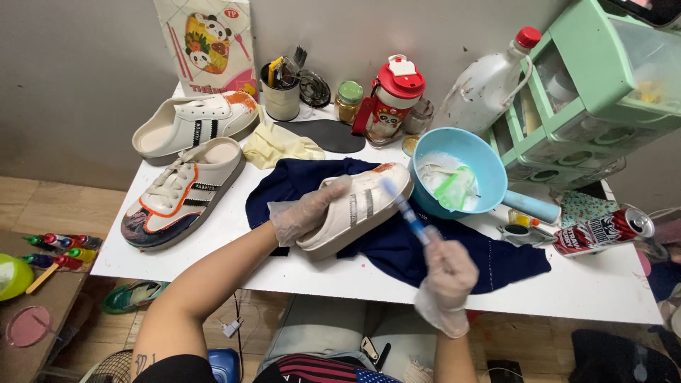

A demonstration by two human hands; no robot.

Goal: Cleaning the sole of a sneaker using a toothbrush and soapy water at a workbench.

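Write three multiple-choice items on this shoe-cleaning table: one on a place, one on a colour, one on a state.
1. What lies under the held shoe?
A. navy cloth
B. yellow glove
C. bare table

2. What colour is the basin?
A. red
B. blue
C. white

3. What does the right hand hold?
A. nothing
B. can
C. brush

Key: 1 A, the navy cloth spreads beneath the shoe. 2 B, its rim and handle are light blue. 3 C, the gloved fingers grip a blue brush, while the left hand steadies the shoe.

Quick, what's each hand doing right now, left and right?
Left hand: gloved, gripping the white shoe on the navy cloth.
Right hand: gloved, closed around a blue toothbrush.
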